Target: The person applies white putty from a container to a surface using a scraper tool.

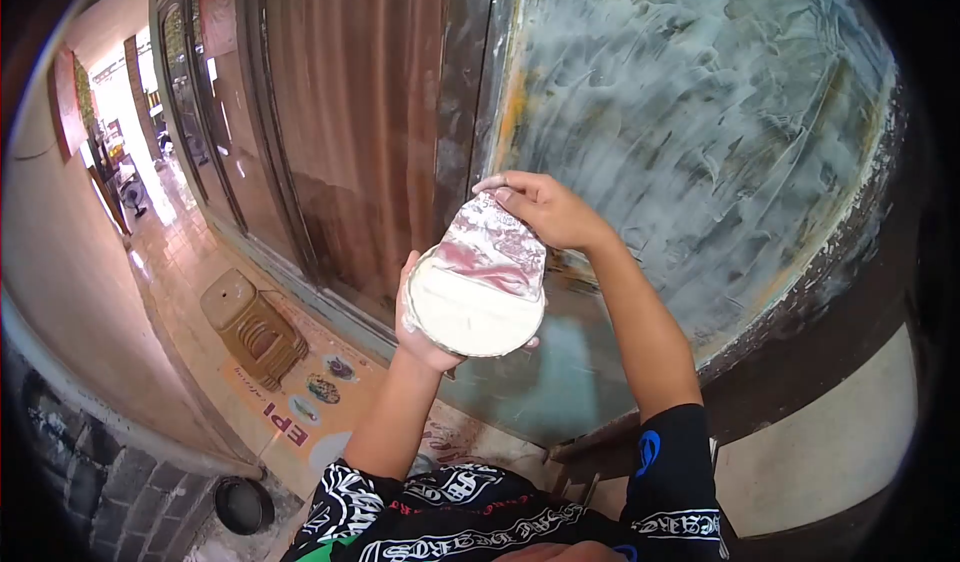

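Note:
My left hand (428, 350) is closed around a shallow round container (482, 353), supporting it from below and the side. White paste (465, 312) fills the part of it that shows. In my right hand (553, 214) is a flat, paste-smeared reddish spreader (488, 245), gripped at its upper edge between thumb and fingers. Its lower edge touches the paste. White smears mark my right fingertips. Just beyond my right hand stands a wall panel (690, 132) coated with streaky white-grey paste.
A brown plastic stool (255, 327) stands at lower left on a printed banner (300, 412). Brown curtains (350, 92) hang behind framed glass to the left. A dark round pan (244, 505) sits by the block wall (130, 492). A bright corridor lies at far left.

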{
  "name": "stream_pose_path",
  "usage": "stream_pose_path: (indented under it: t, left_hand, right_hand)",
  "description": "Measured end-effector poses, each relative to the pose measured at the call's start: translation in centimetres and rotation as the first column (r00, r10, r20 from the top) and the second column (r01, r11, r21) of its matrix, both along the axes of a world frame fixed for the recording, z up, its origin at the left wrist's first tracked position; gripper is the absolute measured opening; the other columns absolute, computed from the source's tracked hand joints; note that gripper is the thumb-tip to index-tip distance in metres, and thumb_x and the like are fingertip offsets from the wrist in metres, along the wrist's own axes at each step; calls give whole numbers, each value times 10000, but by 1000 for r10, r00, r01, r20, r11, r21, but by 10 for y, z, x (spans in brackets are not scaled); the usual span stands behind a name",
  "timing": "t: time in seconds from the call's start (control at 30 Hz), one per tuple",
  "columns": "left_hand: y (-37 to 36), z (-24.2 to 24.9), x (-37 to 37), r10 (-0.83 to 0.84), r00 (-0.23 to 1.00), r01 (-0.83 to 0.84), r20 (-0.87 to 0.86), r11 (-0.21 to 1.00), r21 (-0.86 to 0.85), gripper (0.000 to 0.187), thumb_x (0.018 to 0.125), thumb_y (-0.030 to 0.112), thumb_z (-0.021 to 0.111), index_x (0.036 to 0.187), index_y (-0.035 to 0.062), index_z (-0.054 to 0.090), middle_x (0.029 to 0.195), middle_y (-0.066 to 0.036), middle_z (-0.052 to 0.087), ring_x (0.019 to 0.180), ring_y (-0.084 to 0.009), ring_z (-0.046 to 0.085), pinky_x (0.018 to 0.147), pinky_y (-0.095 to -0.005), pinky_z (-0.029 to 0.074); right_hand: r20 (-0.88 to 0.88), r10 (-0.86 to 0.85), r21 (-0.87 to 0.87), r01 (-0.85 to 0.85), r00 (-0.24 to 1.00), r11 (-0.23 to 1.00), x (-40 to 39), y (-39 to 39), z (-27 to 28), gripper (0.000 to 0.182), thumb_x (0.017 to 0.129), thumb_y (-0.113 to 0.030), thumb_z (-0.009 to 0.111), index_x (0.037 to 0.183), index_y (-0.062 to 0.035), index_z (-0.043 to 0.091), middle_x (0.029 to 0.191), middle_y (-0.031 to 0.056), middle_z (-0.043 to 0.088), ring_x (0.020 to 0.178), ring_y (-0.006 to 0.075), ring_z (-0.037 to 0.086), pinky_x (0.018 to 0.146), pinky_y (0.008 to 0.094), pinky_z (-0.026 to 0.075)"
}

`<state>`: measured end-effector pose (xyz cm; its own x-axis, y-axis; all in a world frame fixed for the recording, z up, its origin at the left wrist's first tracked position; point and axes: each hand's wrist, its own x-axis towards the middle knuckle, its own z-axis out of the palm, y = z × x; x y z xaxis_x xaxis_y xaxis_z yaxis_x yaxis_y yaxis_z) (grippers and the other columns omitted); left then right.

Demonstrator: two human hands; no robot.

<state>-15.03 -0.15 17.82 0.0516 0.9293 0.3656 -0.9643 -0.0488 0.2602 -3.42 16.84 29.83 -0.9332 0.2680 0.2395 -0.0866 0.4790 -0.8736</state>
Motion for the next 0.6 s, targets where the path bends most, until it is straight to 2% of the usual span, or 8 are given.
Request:
stream_pose_path:
  t: [0.07, 0.13, 0.2, 0.23, 0.33, 0.37, 0.53, 0.6]
  left_hand:
    - [3, -1, -1, -23, 963, 46, 269, 996, -82, 746, 987, 633, 332, 1543, 136, 368, 1579, -227, 337, 1375, -552, 365, 996, -859, 232]
    - [6, -2, 1, -66, 956, 72, 285, 997, -11, 743, 991, 626, 338, 1536, 123, 380, 1571, -224, 354, 1373, -534, 382, 1051, -794, 271]
    - [12, -6, 2, -65, 966, 44, 249, 995, 90, 722, 1006, 607, 332, 1488, 83, 451, 1493, -189, 483, 1329, -445, 488, 1099, -643, 374]
    - [15, -6, 1, 115, 992, -108, 57, 988, -106, 736, 991, 628, 340, 1536, 134, 381, 1570, -222, 358, 1370, -529, 389, 1018, -833, 255]
    - [16, 1, 4, 81, 997, -80, 18, 995, -58, 731, 990, 624, 343, 1538, 142, 380, 1573, -222, 353, 1375, -531, 381, 987, -870, 224]
    - [17, 2, 5, -118, 979, 87, 167, 979, 187, 730, 1001, 621, 330, 1487, 91, 456, 1491, -179, 490, 1320, -439, 503, 1104, -614, 383]
    - [27, 9, 2, -141, 956, 118, 258, 988, 102, 752, 994, 638, 327, 1494, 88, 444, 1507, -180, 472, 1331, -443, 491, 1099, -637, 376]
    - [29, 13, 1, 57, 998, -57, 7, 998, -30, 736, 992, 622, 335, 1531, 125, 398, 1574, -195, 369, 1380, -515, 390, 1037, -822, 243]
  right_hand:
    - [23, -10, -35, 10, 1000, 999, 0, 7, 0, 300, 1075, -174, 491, 1298, 5, 584, 1023, 20, 667, 927, 62, 586, 833, 254, 497]
    - [-24, -8, -52, 7, 1000, 999, 0, 7, -3, 298, 1074, -163, 487, 1303, 6, 575, 1029, 20, 672, 933, 71, 598, 835, 261, 504]
    - [14, -22, -2, 22, 1000, 1000, 0, 15, -8, 296, 1072, -162, 490, 1294, 16, 574, 1053, 31, 682, 938, 77, 611, 839, 264, 512]
    - [30, -53, 5, 53, 998, 999, 1, 17, -7, 292, 1071, -163, 493, 1281, 20, 578, 1062, 37, 687, 944, 79, 615, 847, 264, 513]
    - [27, -89, -58, 91, 996, 994, 8, 18, 2, 277, 1068, -165, 497, 1239, 30, 595, 1069, 44, 699, 962, 78, 623, 861, 267, 516]
    - [27, -98, -66, 99, 995, 993, 11, 18, 6, 272, 1068, -165, 497, 1226, 31, 600, 1058, 41, 700, 954, 77, 625, 857, 266, 517]
    - [1, -167, 75, 167, 986, 983, 18, 21, 13, 274, 1072, -183, 498, 1205, 30, 607, 1025, 34, 699, 902, 75, 632, 812, 252, 519]
    - [-16, -173, 43, 174, 985, 984, 22, 23, 25, 273, 1073, -185, 498, 1210, 24, 606, 1020, 31, 696, 894, 68, 625, 803, 244, 515]
